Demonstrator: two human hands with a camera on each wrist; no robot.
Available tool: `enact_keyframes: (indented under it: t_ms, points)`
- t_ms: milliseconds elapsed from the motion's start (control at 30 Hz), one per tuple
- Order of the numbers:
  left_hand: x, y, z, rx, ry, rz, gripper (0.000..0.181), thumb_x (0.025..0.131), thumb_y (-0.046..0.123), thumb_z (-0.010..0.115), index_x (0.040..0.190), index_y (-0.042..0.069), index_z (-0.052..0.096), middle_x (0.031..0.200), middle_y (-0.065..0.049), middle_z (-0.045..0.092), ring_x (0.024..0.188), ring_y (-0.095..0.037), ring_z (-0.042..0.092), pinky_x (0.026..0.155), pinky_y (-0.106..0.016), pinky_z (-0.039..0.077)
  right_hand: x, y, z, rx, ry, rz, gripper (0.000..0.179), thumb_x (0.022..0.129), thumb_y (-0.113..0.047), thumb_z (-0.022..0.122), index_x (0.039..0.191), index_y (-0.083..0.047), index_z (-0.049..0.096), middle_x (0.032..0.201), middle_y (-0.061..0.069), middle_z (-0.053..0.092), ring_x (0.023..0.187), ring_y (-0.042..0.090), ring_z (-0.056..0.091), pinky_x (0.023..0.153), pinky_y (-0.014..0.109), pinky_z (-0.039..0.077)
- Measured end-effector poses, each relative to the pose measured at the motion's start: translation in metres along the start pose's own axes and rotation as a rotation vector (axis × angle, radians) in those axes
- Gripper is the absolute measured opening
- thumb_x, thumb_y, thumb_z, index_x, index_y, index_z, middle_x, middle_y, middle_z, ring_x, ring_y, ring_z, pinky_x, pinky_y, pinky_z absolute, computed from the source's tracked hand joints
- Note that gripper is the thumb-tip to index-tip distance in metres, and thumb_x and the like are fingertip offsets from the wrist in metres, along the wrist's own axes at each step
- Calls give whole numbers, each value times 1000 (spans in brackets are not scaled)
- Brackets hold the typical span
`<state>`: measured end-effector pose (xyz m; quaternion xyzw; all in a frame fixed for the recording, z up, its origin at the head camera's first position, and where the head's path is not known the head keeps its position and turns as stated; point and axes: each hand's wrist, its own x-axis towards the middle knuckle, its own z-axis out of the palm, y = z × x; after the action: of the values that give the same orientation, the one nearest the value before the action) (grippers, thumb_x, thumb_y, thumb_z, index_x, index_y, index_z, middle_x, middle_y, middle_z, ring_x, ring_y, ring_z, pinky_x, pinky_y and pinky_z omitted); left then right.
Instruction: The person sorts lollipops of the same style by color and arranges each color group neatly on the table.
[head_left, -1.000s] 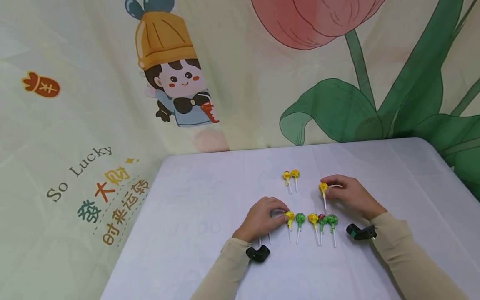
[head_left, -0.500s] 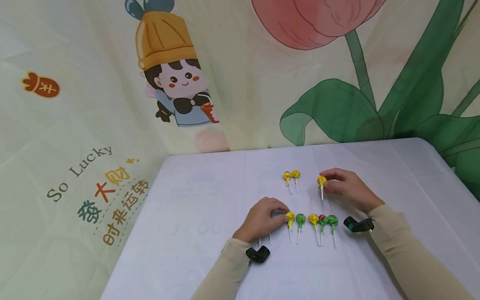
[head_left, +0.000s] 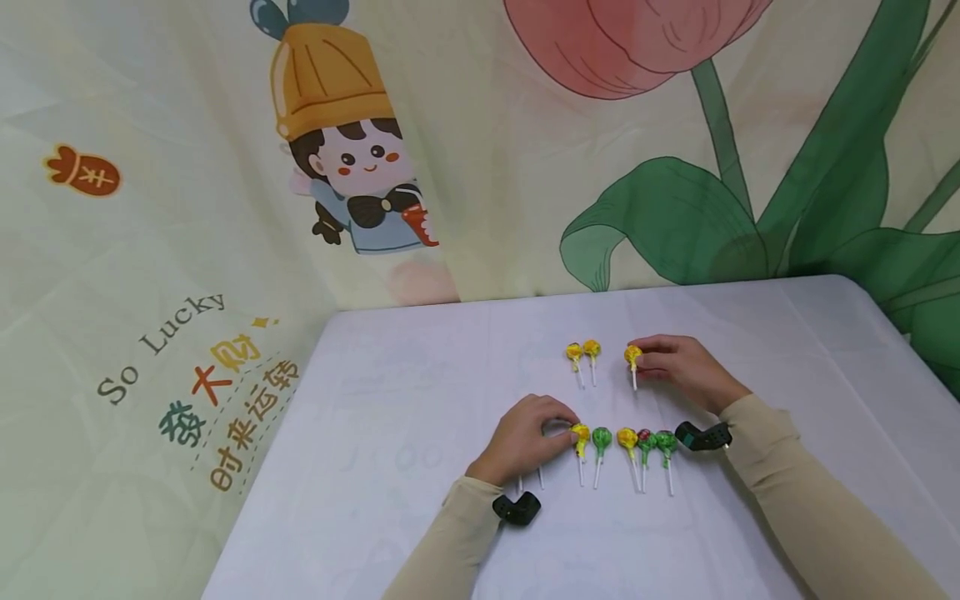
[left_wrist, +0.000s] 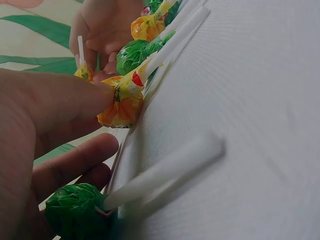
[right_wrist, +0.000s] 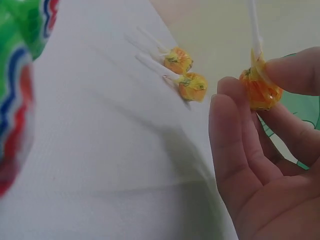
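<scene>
My right hand [head_left: 686, 367] pinches a yellow lollipop [head_left: 633, 356] by its wrapped head between thumb and fingers. In the right wrist view this lollipop [right_wrist: 261, 87] is off the table, stick upward. Two yellow lollipops [head_left: 583, 350] lie side by side to its left. My left hand [head_left: 525, 437] holds another yellow lollipop [left_wrist: 122, 102] by the head with thumb and finger, its stick along the table. Beside that one lies a green lollipop [head_left: 602, 440]. A dark green lollipop [left_wrist: 77, 210] lies under the left hand; in the head view only sticks show there.
Right of the green one lie a yellow lollipop [head_left: 627, 439], a red-and-green lollipop [head_left: 645, 447] and a green lollipop [head_left: 665, 443] in the same row. A white cloth covers the table [head_left: 390, 400]. Behind it hangs a printed curtain [head_left: 495, 167].
My right hand has moved left and slightly away from me with its yellow lollipop, closer to the two yellow lollipops at the back. The left hand has stayed in place.
</scene>
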<state>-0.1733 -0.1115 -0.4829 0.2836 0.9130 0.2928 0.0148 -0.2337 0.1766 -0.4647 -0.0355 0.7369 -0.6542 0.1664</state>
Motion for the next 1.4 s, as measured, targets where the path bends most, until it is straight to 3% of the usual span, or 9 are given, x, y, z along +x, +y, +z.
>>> enact_keyframes:
  t_ms: [500,733,967,1400]
  points:
    - [-2,-2,0,15,7,19,13,84,37,66,97,35,66,99,23,58,94,1,48,84,-22,41,15,4,1,-57,13,38,36,89,-26,63,119,-8,58,120,11,56,101,26,58,82,31,50]
    - [-3,-2,-2,16,-3,9,14,84,39,65,98,36,66,99,24,58,95,1,47,84,-23,41,23,4,6,-89,1,-13,39,87,-29,65,120,-9,58,119,11,55,99,27,58,82,32,50]
    - [-2,-1,-1,17,-9,8,14,85,41,65,98,36,65,99,24,57,95,1,47,84,-22,41,25,3,5,-131,6,3,37,89,-30,62,120,-11,58,118,9,56,99,28,57,82,34,49]
    - [0,-1,-1,9,-23,-14,14,85,40,64,98,36,66,99,23,57,94,2,47,84,-23,41,36,2,-2,-119,-6,38,40,87,-29,65,121,-9,57,118,11,57,101,28,55,81,33,50]
